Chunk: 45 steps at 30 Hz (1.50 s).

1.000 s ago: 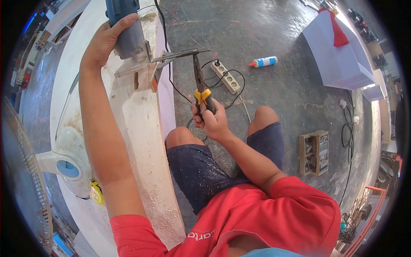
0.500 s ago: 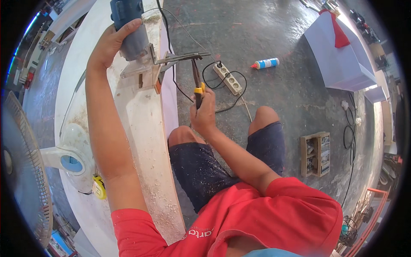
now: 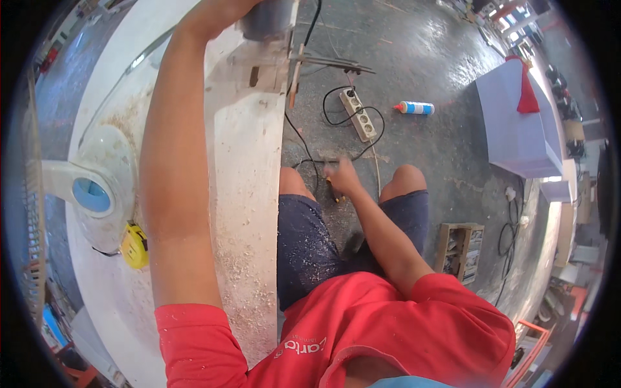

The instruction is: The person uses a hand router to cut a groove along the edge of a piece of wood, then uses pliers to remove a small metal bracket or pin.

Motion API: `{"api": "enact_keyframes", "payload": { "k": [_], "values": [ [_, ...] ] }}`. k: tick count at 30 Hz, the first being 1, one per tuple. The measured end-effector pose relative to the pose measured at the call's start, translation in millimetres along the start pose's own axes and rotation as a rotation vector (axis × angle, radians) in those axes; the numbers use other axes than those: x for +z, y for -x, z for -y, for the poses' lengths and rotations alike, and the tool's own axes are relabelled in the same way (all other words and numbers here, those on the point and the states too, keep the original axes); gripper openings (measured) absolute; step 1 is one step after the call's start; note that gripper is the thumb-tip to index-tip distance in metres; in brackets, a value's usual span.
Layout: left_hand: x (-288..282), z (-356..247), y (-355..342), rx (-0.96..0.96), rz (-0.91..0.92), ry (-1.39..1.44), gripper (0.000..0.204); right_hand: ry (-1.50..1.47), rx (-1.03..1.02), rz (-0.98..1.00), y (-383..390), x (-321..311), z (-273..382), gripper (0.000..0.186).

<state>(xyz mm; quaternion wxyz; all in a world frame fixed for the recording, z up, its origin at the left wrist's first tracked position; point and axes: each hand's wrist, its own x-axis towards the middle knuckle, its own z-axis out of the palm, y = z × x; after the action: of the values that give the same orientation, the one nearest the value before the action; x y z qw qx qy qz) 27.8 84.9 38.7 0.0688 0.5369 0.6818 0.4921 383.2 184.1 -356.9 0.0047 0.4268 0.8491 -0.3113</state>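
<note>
My left hand point(image 3: 218, 13), partly cut off at the top, grips the grey-blue power tool point(image 3: 266, 21). The tool sits over a slotted wooden piece point(image 3: 265, 74) on the white board point(image 3: 244, 168); thin metal bars point(image 3: 330, 64) stick out to the right. My right hand point(image 3: 343, 174) is between my knees, its fingers blurred, by the yellow-and-black pliers point(image 3: 336, 194); whether it still holds them I cannot tell. A yellow tape measure point(image 3: 134, 249) lies left of my forearm, beside a white fan base point(image 3: 116, 161).
A power strip point(image 3: 356, 113) with cables and a blue-white glue bottle point(image 3: 417, 107) lie on the floor. A wooden tray of small parts point(image 3: 459, 252) is at my right, a white box point(image 3: 517, 129) with red cloth farther back. The fan's guard point(image 3: 35, 194) edges the left.
My right hand and the pliers have dropped from the metal bars to between my knees. My left hand and the tool have moved up and right in the view.
</note>
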Motion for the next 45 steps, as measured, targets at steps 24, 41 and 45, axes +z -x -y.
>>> {"api": "enact_keyframes", "payload": {
  "k": [24, 41, 45],
  "values": [
    [0, 9, 10, -0.09, 0.079, 0.166, 0.076, -0.062, -0.729, 0.146, -46, -291, 204, 0.043],
    [-6, 10, 22, 0.02, 0.011, 0.105, 0.076, 0.176, -0.514, -0.144, -28, -268, 215, 0.033],
    [-17, -5, 39, 0.048, 0.1, 0.069, 0.077, 0.162, -0.513, -0.176, -30, -270, 212, 0.033]
  ]
}}
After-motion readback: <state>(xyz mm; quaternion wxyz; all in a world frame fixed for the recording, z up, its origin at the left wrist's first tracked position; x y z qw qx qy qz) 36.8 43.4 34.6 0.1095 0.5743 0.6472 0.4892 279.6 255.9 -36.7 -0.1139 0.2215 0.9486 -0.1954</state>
